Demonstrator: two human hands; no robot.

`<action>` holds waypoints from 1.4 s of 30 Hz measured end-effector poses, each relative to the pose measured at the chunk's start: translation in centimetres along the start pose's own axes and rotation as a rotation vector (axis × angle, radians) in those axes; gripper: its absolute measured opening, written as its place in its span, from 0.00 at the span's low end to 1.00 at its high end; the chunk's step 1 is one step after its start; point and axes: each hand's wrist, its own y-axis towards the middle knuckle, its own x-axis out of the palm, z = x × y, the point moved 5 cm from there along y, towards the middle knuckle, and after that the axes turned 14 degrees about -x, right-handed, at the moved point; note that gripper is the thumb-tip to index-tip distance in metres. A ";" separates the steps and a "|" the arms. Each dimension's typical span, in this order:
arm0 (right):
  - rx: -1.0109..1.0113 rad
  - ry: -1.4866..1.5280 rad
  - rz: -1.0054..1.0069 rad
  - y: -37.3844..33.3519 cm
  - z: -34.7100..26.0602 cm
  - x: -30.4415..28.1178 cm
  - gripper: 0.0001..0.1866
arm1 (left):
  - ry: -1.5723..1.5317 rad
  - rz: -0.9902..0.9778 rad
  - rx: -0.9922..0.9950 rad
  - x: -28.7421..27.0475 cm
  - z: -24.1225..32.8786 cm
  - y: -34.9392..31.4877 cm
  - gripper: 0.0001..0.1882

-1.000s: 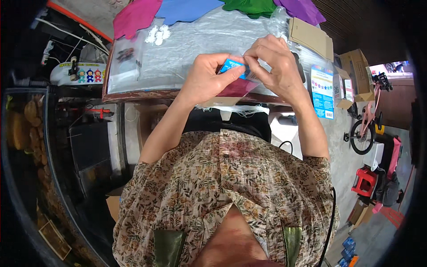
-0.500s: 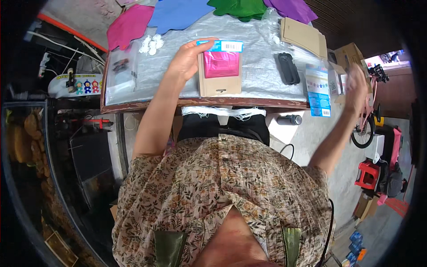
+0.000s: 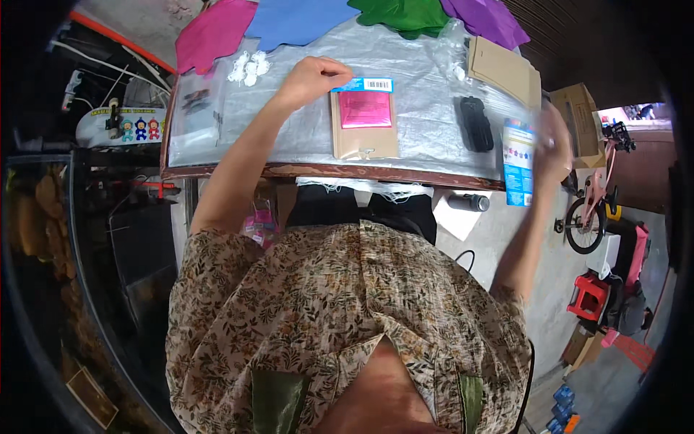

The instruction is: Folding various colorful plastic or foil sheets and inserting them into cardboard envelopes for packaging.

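A flat clear packet [image 3: 365, 143] with a brown card, a folded bright pink sheet [image 3: 366, 110] and a blue-and-white label strip [image 3: 377, 85] lies near the middle of the table's front. At the label's left corner my left hand [image 3: 312, 81] is closed, fingertips pinched on the packet's upper edge. My right hand [image 3: 554, 148], smeared by motion, hovers at the table's right end beside a blue-and-white printed packet [image 3: 517, 170], which hangs past the table edge. Whether the right fingers hold anything cannot be made out.
Brown cards [image 3: 502, 71] are stacked at the back right, near a black oblong case [image 3: 476, 124]. White string bundles [image 3: 249, 67] lie at the back left. Pink, blue, green and purple pieces [image 3: 397, 16] line the far edge. An open carton [image 3: 578, 119] stands right of the table.
My right hand has come inward and down, toward the printed packet. The left fingers have shifted to the label's left corner, and the packet now sits slightly farther right in view.
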 end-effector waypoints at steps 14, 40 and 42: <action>0.082 0.645 -0.682 2.1 -11.6 21.6 0.12 | 0.257 0.264 0.339 2.2 1.2 -2.7 0.11; -0.516 -0.178 -0.783 -2.9 -15.7 17.0 0.37 | 0.465 0.376 0.419 0.3 -0.4 -4.5 0.14; -0.503 -0.160 -0.763 -2.8 -15.6 17.5 0.37 | 0.531 0.438 0.373 0.8 0.9 -3.4 0.13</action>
